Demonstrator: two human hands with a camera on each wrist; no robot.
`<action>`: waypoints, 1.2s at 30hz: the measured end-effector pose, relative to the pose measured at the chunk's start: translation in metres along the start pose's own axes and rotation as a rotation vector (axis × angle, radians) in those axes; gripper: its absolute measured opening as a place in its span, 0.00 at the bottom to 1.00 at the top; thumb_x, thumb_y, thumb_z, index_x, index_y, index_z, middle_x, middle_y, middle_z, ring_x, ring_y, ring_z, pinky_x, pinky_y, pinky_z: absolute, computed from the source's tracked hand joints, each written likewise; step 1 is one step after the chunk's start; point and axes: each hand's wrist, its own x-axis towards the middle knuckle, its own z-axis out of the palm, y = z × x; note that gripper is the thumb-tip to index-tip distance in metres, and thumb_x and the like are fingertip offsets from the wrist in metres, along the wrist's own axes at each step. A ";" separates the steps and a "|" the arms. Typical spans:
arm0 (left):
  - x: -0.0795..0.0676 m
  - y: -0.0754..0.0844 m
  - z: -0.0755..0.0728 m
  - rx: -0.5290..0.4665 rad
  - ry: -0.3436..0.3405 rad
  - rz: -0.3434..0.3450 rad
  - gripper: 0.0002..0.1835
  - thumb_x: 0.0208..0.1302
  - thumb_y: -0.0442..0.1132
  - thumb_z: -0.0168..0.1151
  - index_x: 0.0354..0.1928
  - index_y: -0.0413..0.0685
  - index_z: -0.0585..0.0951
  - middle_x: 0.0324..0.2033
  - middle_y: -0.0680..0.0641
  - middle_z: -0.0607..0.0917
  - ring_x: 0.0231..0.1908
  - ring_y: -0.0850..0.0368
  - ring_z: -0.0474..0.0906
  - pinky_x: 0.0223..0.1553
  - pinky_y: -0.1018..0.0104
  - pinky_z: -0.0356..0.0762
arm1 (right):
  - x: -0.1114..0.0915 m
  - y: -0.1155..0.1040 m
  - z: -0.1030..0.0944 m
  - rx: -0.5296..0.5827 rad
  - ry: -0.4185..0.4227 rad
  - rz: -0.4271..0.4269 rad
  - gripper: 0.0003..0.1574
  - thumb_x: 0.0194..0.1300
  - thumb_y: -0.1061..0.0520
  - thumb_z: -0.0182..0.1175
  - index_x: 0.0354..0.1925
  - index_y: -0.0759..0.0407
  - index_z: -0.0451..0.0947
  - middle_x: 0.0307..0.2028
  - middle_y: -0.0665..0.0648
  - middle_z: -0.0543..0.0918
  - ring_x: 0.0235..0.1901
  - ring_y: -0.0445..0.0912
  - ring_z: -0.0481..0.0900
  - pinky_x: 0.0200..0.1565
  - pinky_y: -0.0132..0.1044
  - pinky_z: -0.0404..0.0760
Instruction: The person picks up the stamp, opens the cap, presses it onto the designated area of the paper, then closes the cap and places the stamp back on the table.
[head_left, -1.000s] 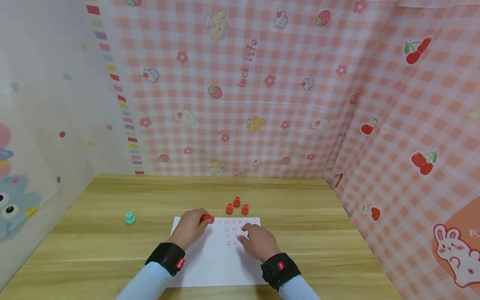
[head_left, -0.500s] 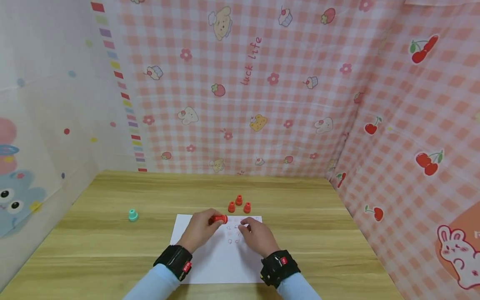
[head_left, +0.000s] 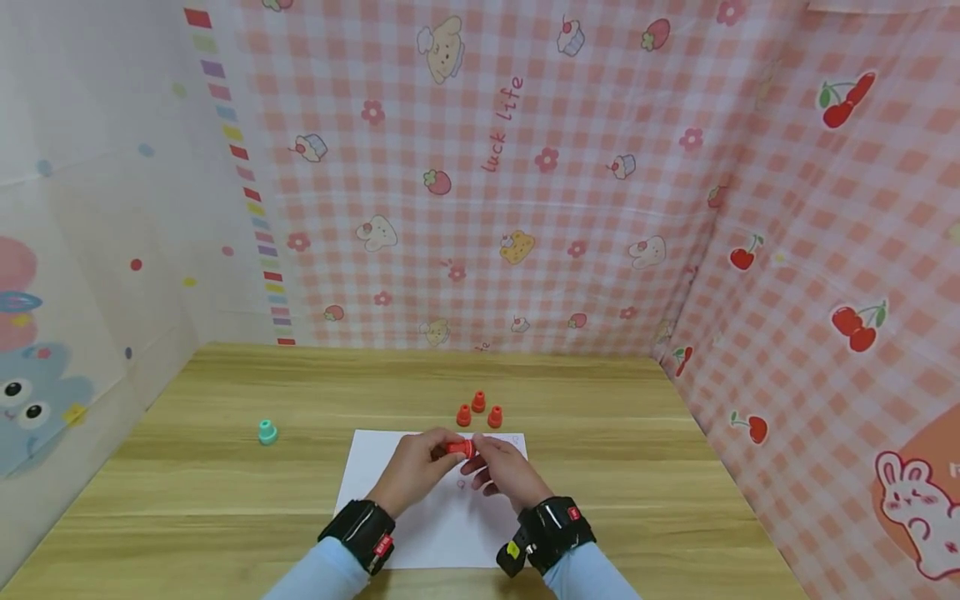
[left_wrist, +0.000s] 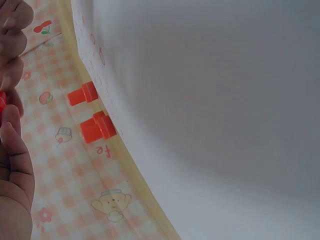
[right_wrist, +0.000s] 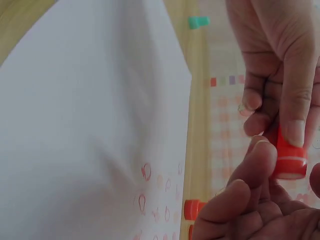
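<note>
My left hand [head_left: 412,468] pinches a red toy stamp [head_left: 459,448] between thumb and fingers over the white paper [head_left: 442,542]. In the right wrist view, the stamp's pale end faces down, towards my right hand. My right hand [head_left: 510,471] is right beside that end. Its fingertips lie along one side of the stamp, and its thumb shows apart at the picture's right edge. Small red prints [right_wrist: 145,171] mark the sheet near its far edge; the hands hide part of them in the head view. Only a sliver of the stamp shows in the left wrist view.
Just beyond the paper stand three more red stamps [head_left: 478,403] in a small cluster. A teal stamp [head_left: 267,432] stands to the left on the wooden table [head_left: 187,500]. Patterned cloth [head_left: 480,192] hangs behind the table and along both sides.
My left hand has carried the red stamp rightward across the top of the paper. My right hand has turned towards it, and both hands now meet around the stamp's end.
</note>
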 end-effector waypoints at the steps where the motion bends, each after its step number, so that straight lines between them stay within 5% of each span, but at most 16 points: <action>1: -0.001 0.000 0.001 0.001 -0.005 0.002 0.08 0.63 0.37 0.69 0.43 0.50 0.85 0.31 0.57 0.85 0.28 0.62 0.75 0.28 0.69 0.75 | 0.000 0.000 0.001 0.014 -0.008 0.001 0.29 0.78 0.40 0.45 0.48 0.62 0.79 0.33 0.55 0.82 0.28 0.45 0.78 0.33 0.36 0.72; 26: -0.004 0.004 0.004 -0.006 0.023 0.020 0.07 0.61 0.35 0.69 0.42 0.47 0.86 0.32 0.55 0.86 0.29 0.63 0.76 0.30 0.70 0.76 | -0.002 -0.003 0.008 0.181 0.033 -0.009 0.22 0.77 0.46 0.49 0.47 0.65 0.74 0.31 0.54 0.75 0.30 0.44 0.71 0.34 0.33 0.71; 36: -0.001 0.003 0.000 -0.076 -0.001 -0.011 0.07 0.64 0.40 0.67 0.42 0.51 0.86 0.34 0.57 0.87 0.32 0.62 0.78 0.32 0.68 0.76 | -0.003 -0.002 0.002 0.266 -0.027 -0.006 0.23 0.79 0.46 0.46 0.50 0.64 0.75 0.31 0.53 0.74 0.30 0.43 0.70 0.36 0.32 0.71</action>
